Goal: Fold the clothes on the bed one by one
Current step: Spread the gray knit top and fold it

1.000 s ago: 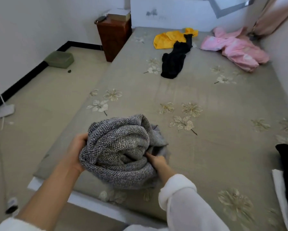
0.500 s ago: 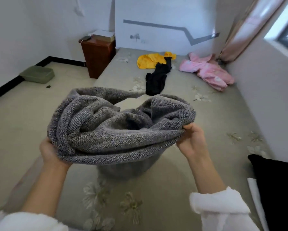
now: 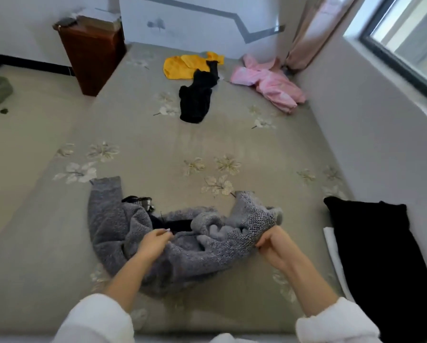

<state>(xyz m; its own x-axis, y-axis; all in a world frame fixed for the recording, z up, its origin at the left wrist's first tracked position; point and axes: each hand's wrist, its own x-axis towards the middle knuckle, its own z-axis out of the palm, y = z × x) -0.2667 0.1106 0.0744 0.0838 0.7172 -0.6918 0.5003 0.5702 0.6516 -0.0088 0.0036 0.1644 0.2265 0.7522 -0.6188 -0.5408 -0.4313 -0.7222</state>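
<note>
The grey sweater (image 3: 182, 246) lies crumpled on the bed (image 3: 158, 149), spread between the 2 hands, 1 sleeve reaching away beyond the left hand. The left hand (image 3: 154, 243) rests on the knit near its middle with fingers bent toward the dark neck opening; whether they pinch the fabric cannot be told. The right hand (image 3: 269, 241) grips the sweater's edge, fingers curled round a bunched fold.

Just right of the right hand a black cloth (image 3: 370, 256) lies over a white folded piece (image 3: 331, 246). Far ahead of both hands are 3 loose garments: a black garment (image 3: 197, 97), a yellow garment (image 3: 185, 66) touching its far end, and a pink garment (image 3: 269, 85) to their right. A brown cabinet (image 3: 93, 53) stands beside the bed, far ahead of the left hand.
</note>
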